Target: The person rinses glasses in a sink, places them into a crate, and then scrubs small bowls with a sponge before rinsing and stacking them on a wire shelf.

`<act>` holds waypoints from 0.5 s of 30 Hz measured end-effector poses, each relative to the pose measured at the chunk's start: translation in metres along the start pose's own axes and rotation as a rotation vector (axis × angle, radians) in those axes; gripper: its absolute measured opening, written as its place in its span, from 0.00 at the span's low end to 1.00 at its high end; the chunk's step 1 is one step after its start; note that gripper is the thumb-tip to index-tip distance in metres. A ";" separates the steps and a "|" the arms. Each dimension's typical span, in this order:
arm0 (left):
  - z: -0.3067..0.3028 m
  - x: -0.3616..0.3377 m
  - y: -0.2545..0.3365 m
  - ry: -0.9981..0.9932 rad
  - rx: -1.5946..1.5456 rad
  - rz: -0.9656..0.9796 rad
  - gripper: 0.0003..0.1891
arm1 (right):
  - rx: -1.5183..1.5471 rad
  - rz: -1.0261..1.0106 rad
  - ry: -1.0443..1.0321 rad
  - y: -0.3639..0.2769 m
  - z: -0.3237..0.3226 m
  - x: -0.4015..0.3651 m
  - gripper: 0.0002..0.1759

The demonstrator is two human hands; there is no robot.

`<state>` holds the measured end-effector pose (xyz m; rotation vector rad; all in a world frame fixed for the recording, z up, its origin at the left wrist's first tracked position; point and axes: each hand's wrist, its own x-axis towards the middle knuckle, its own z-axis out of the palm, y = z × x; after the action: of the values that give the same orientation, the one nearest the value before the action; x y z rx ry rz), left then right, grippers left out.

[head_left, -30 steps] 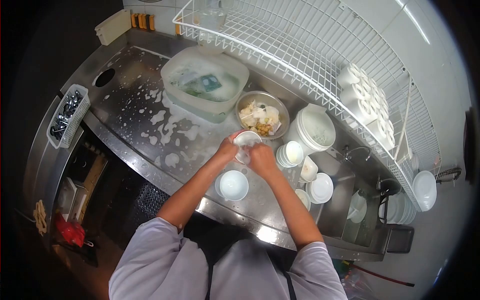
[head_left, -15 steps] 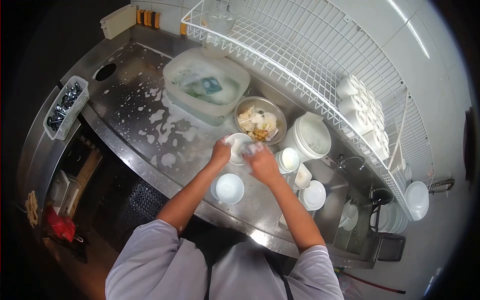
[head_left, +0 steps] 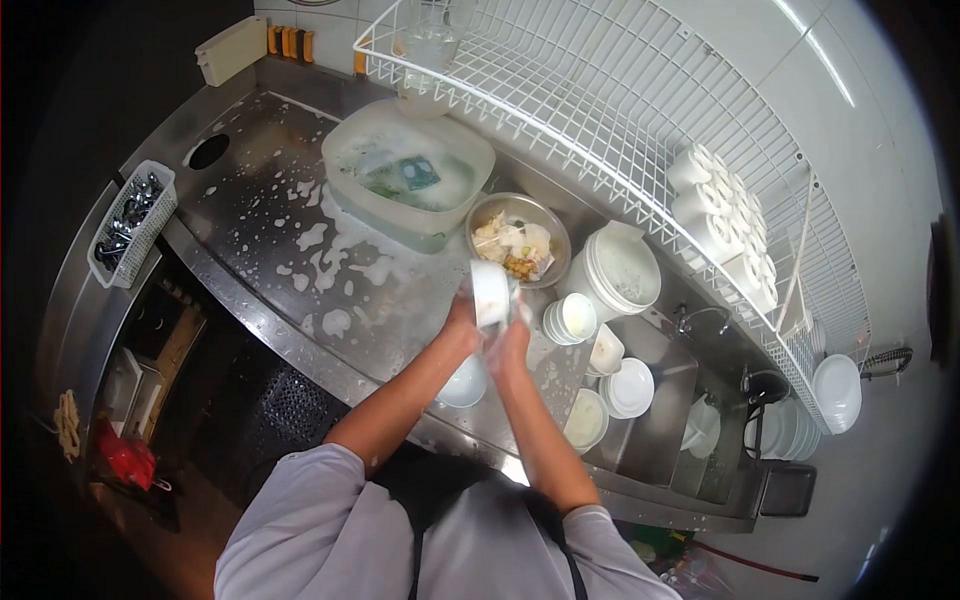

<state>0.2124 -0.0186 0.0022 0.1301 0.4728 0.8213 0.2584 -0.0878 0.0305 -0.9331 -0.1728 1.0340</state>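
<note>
In the head view, your left hand [head_left: 460, 324] grasps a tilted white bowl [head_left: 490, 294] above the table [head_left: 255, 235]; your right hand [head_left: 513, 338] presses beside it, anything else in its grip too blurred to tell. Forearms [head_left: 412, 390] flank a near bowl [head_left: 463, 384]. Basin [head_left: 557, 225] beyond, tub [head_left: 400, 228] far left, cups [head_left: 573, 318] and bucket [head_left: 602, 289] right.

right hand [head_left: 514, 335]: blurred | left hand [head_left: 463, 318]: partly behind white bowl [head_left: 490, 292] | wire rack [head_left: 590, 100]: top cut off
</note>
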 end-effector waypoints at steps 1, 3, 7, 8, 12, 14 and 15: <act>-0.005 0.005 -0.001 0.020 0.069 0.126 0.16 | -0.045 -0.124 -0.027 0.014 -0.001 -0.009 0.24; -0.012 0.011 -0.004 0.056 0.217 0.370 0.17 | -0.379 -0.450 -0.061 0.020 -0.003 -0.013 0.26; 0.026 -0.020 0.019 0.179 0.472 0.323 0.17 | -1.184 -1.104 -0.152 -0.019 0.028 -0.033 0.23; 0.015 -0.014 0.026 0.002 0.215 0.120 0.16 | -1.309 -1.199 -0.223 -0.030 0.028 -0.030 0.22; 0.030 -0.030 0.013 0.124 0.715 0.126 0.18 | -1.325 -0.964 -0.285 -0.073 0.038 0.006 0.15; 0.015 -0.024 0.003 0.047 0.650 0.145 0.19 | -1.271 -0.799 -0.220 -0.080 0.037 0.016 0.14; 0.005 -0.017 -0.003 0.008 0.618 0.156 0.19 | -1.283 -0.834 -0.163 -0.084 0.043 0.011 0.13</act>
<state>0.2062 -0.0325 0.0119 0.7426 0.7197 0.8050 0.2965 -0.0686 0.1153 -1.6789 -1.3486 0.0966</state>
